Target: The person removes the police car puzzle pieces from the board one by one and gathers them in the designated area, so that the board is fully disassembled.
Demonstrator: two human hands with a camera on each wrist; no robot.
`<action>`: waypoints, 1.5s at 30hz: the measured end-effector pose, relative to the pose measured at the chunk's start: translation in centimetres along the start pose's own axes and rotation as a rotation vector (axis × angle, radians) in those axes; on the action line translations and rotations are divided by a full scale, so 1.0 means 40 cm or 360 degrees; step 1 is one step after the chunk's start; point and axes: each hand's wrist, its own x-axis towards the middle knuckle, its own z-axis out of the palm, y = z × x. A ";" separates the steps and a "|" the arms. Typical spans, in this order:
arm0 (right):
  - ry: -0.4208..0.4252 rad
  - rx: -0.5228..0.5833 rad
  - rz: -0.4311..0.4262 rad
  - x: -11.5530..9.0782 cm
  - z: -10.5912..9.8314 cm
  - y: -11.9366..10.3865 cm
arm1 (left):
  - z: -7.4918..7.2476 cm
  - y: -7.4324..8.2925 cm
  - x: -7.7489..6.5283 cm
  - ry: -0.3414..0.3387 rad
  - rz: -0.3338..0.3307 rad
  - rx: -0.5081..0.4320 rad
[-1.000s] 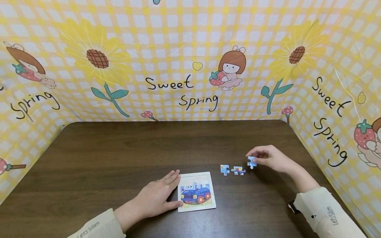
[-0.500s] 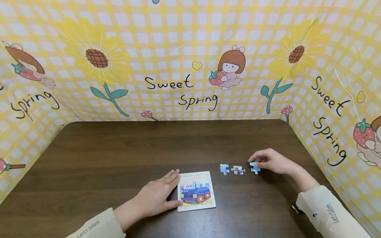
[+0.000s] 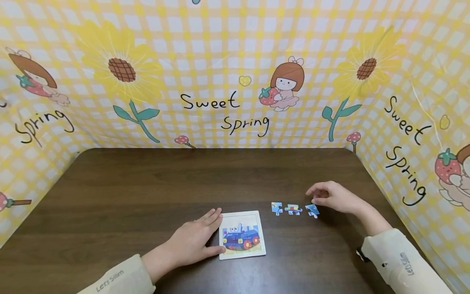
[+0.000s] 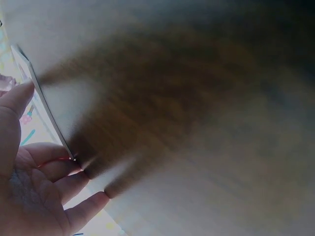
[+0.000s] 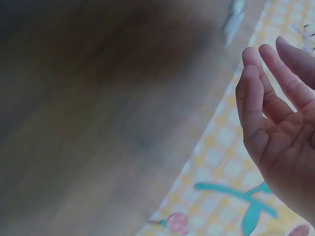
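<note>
Back wall cloth [image 3: 216, 45]: "Sweet Spring", black script, two lines. Right wall cloth [image 3: 415, 163]: same words, slanted. Left wall cloth [image 3: 40, 106]: "Spring" legible, other lettering cut by frame edge. Left sleeve [image 3: 125, 275], right sleeve [image 3: 398, 261]: apparently "Let's Slim". Puzzle [image 3: 240, 241]: marks on printed vehicle too small to read

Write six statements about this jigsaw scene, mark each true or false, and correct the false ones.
1. The left hand touches the left side of the jigsaw tray. True.
2. The right hand grips a piece. False: the right hand holds nothing, close by the rightmost loose piece.
3. Four loose pieces remain. False: three lie on the brown table.
4. The middle loose piece shows some red. True.
5. The tray's picture is complete. False: its upper part lacks pieces.
6. The pictured blue vehicle has red wheels. True.
</note>
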 end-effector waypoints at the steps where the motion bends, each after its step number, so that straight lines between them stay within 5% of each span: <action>1: -0.0008 0.0007 -0.0004 0.009 0.003 -0.011 | -0.001 -0.001 0.001 0.0004 0.0001 0.0005; 14: -0.0168 0.0101 -0.0270 0.140 0.102 -0.165 | -0.004 0.001 -0.001 -0.0022 -0.0010 -0.0013; 25: -0.0359 0.0126 -0.0349 0.226 0.184 -0.270 | -0.003 -0.001 0.003 -0.0033 -0.0013 0.0002; 33: -0.0520 0.0075 -0.0470 0.256 0.232 -0.317 | -0.007 0.000 0.006 -0.0049 -0.0009 -0.0023; 45: -0.0645 -0.0057 -0.0407 0.256 0.279 -0.355 | -0.008 -0.003 0.008 -0.0050 -0.0009 -0.0060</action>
